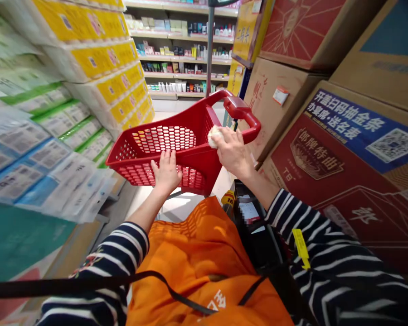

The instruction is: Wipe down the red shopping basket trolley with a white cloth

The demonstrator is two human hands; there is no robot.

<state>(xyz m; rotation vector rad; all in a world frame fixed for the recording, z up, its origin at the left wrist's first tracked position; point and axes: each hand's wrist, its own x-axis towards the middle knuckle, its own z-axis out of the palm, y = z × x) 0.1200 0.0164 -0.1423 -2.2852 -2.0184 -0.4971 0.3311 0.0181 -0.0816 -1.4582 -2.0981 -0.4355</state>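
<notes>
A red plastic shopping basket [149, 149] with a honeycomb mesh is held up in front of me, tilted. My left hand [166, 173] grips its near wall from below, fingers curled over the rim. My right hand [231, 151] presses a pale wadded cloth [213, 135] against the basket's right rim, just below the red handle [242, 112]. The basket's inside looks bare. Both my sleeves are striped, and an orange apron [204, 262] hangs below.
Stacked packs of tissue paper [98, 59] fill the shelves on the left. Red and brown cardboard boxes [326, 149] tower on the right. A narrow aisle runs ahead to shelves of small bottles [180, 50]. A grey pole [210, 45] stands behind the basket.
</notes>
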